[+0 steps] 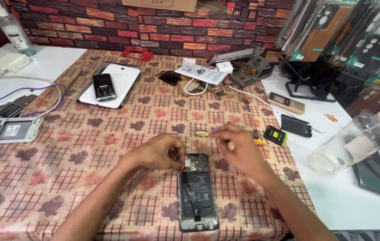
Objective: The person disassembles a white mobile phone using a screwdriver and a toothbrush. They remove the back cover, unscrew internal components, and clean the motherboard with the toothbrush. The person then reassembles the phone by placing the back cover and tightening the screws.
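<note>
An opened smartphone (197, 194) lies back-up on the patterned tablecloth (87, 151), its battery and circuit board exposed. My left hand (158, 151) rests at the phone's top left corner, fingertips touching the board area. Just right of the phone's top edge hovers my right hand (239, 149), fingers pinched together; what they pinch is too small and blurred to tell. A small yellow-green pick (202, 133) lies just beyond both hands.
A white tablet (121, 73) with a black keypad phone (104, 86) on it lies far left. A disassembled white phone (8, 130) and cables sit at left edge. A clear bottle (355, 140), black battery (275, 135), phones and phone-case packs are at right.
</note>
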